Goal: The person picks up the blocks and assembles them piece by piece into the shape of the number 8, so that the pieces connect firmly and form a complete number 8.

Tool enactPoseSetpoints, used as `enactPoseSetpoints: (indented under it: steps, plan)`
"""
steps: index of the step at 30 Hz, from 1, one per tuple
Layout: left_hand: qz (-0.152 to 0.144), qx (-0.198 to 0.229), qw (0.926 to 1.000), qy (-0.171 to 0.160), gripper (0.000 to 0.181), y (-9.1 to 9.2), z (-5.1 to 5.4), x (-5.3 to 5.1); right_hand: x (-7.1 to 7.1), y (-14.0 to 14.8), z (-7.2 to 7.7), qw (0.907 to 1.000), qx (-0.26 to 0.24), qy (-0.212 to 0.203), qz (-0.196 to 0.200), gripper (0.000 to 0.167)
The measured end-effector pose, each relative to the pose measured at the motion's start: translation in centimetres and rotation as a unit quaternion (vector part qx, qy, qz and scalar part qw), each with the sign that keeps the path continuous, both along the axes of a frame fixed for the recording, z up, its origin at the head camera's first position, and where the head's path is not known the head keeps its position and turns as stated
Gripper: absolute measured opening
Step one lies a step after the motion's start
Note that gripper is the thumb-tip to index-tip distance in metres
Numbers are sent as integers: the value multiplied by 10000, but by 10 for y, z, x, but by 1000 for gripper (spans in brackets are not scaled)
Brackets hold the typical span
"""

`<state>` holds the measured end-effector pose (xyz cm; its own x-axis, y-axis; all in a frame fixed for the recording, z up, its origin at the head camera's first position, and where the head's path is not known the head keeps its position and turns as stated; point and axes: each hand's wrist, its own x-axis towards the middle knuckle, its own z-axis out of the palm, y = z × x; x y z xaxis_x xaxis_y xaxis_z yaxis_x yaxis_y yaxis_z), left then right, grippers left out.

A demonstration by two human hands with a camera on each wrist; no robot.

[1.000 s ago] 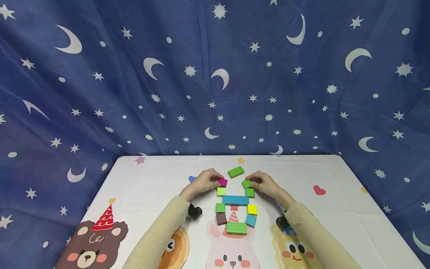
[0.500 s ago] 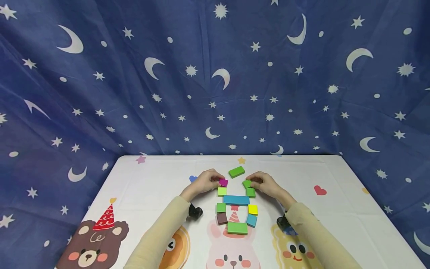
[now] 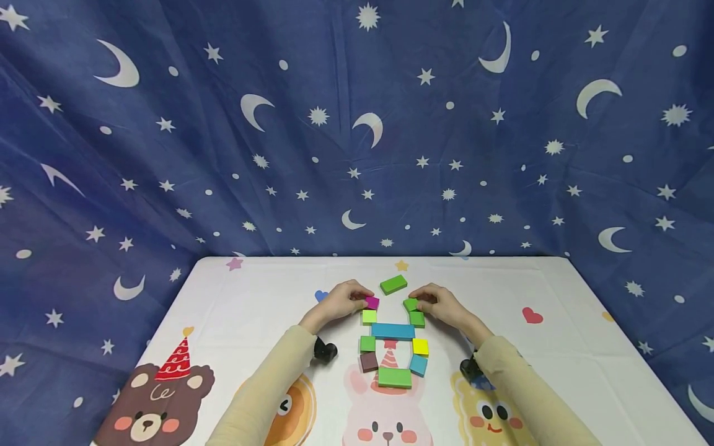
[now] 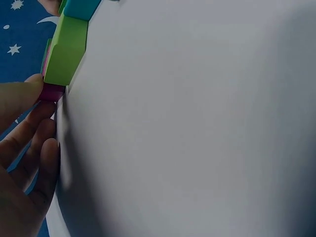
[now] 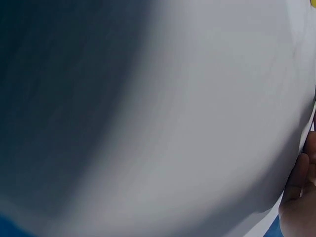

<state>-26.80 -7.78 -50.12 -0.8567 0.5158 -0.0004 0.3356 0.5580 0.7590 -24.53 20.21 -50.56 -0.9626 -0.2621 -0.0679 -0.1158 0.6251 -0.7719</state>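
Note:
With thumb and fingertips my left hand [image 3: 341, 301] pinches a magenta block [image 3: 372, 303], set just behind a lime block [image 3: 369, 318]. In the left wrist view the thumb and a finger lie on either side of that magenta block [image 4: 52, 92]. Opposite, my right hand [image 3: 440, 303] pinches a green block [image 3: 410, 304], turned slightly, at the back of another green block [image 3: 416, 319]. A long blue block [image 3: 393, 332] lies between the two columns. Only a few fingers of the right hand [image 5: 301, 187] show in the right wrist view; its block is out of sight there.
Behind the hands lies a separate green block [image 3: 393, 284]. In front are a green block [image 3: 367, 344], a brown block [image 3: 369, 362], a yellow block [image 3: 420, 347], a blue block [image 3: 418, 365] and a long green block [image 3: 395, 378]. A starry curtain [image 3: 357, 186] hangs behind the table.

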Motion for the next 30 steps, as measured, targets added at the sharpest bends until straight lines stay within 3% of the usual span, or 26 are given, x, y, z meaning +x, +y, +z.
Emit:
enactPoseSetpoints:
  steps: [9, 21, 30]
  plan:
    - [13, 5, 10000, -10, 25, 0, 2, 1, -1, 2, -2, 10000, -32, 29, 87, 25]
    - [100, 133, 9998, 88, 23, 1, -3, 0, -1, 2, 1, 9999, -100, 9, 126, 26]
    - [46, 175, 9998, 102, 24, -1, -5, 0, 0, 2, 5, 9990, -269, -288, 190, 31]
